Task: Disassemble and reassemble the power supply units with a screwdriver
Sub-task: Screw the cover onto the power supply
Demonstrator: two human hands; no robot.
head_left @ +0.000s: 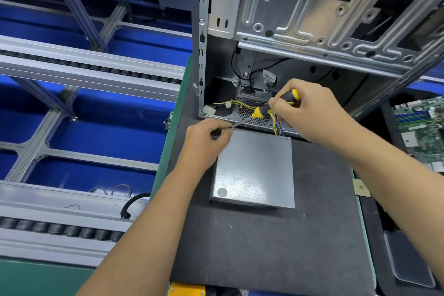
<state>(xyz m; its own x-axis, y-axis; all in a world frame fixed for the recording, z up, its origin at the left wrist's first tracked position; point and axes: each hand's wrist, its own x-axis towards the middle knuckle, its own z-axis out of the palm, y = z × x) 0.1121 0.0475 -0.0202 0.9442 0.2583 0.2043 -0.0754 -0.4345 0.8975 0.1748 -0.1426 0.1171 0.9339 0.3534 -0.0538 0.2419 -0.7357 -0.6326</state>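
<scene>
A grey metal power supply unit (254, 168) lies flat on the dark mat (264, 247), its yellow and purple wires (276, 125) running into the open computer case (300, 38) behind it. My right hand (310, 113) grips the yellow-and-black handle of a screwdriver (264, 109). The shaft slants down left to the unit's far left corner. My left hand (206, 137) rests at that corner, fingertips pinching around the screwdriver tip; any screw there is hidden.
A small loose screw (230, 226) lies on the mat near the unit. A green circuit board (422, 125) sits at the right, a grey flat tray (408, 257) at lower right. Conveyor rails with rollers (84, 67) and blue bins fill the left.
</scene>
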